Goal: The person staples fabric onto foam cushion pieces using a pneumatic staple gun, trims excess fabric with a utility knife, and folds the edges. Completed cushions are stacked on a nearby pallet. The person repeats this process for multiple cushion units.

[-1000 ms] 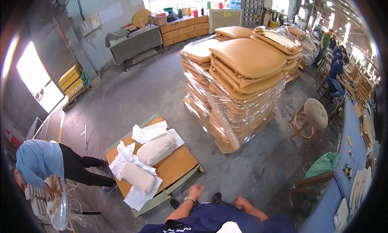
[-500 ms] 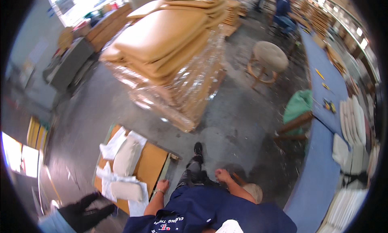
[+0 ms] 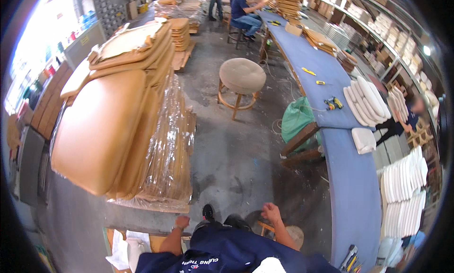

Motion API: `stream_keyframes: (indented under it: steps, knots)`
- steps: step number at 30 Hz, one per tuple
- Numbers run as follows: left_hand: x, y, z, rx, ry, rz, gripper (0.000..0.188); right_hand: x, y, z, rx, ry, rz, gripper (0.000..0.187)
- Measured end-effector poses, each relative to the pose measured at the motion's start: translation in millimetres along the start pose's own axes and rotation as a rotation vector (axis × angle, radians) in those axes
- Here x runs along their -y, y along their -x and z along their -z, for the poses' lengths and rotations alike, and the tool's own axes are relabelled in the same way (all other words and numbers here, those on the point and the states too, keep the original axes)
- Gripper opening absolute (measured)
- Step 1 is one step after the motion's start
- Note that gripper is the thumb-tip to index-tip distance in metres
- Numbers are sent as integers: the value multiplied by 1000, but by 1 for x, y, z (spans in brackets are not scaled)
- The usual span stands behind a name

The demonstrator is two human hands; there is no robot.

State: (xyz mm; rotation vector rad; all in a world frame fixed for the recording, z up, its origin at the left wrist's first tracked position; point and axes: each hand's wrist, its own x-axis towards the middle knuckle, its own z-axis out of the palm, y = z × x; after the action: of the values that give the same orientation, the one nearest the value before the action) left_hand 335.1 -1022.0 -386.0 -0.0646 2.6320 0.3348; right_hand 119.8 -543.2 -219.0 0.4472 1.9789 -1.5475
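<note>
My left hand (image 3: pixel 182 222) is loosely closed in front of my body, with nothing seen in it. Low beside it lies a board with white cloths (image 3: pixel 119 250) and a pale cushion (image 3: pixel 135 254), partly cut off by the frame's lower edge and my arm. My right hand (image 3: pixel 271 211) is curled in a loose fist, also with nothing seen in it. Closest to it is a small round stool (image 3: pixel 296 236), half hidden by my forearm. Neither hand touches any of these things.
A tall stack of tan cushions (image 3: pixel 104 136) in plastic stands left. Ahead is a padded stool (image 3: pixel 242 76). Along the right runs a blue-topped table (image 3: pixel 352 192) with a yellow drill (image 3: pixel 334 103), white cushions (image 3: pixel 366 100) and a green bag (image 3: pixel 297 117). People work farther off.
My view has swung up and left-to-right, so the cushion stack sits farther left and the table shows more. The cloth-covered board has slid toward the lower edge. Both hands stay empty and curled.
</note>
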Motion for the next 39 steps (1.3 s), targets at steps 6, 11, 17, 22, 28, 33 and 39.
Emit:
stream_keyframes:
  steps: [6, 11, 17, 22, 28, 33, 39]
  knots:
    - [-3, -199, 150, -4, 673, 290, 30, -29, 15, -21, -215, -168, 40, 28]
    - [-82, -307, 218, 212, 1052, 39, 22, -184, 32, -24, -329, -132, -613, 17]
    - [-173, -345, 241, 491, 520, -418, 16, -175, 11, -52, -141, 473, -335, 25]
    - [-252, -416, 242, 8, -508, -1404, 24, -95, -36, -77, -897, -594, -235, 26]
    - [-400, -454, 274, 537, 126, -456, 38, -90, 22, -84, -1107, -890, -198, 22]
    - [-477, -448, 261, 488, -70, -710, 37, -129, 58, -147, -1328, -1307, -498, 20]
    - [-559, -401, 250, 799, 442, -665, 27, -165, 43, -186, -949, -824, -623, 21]
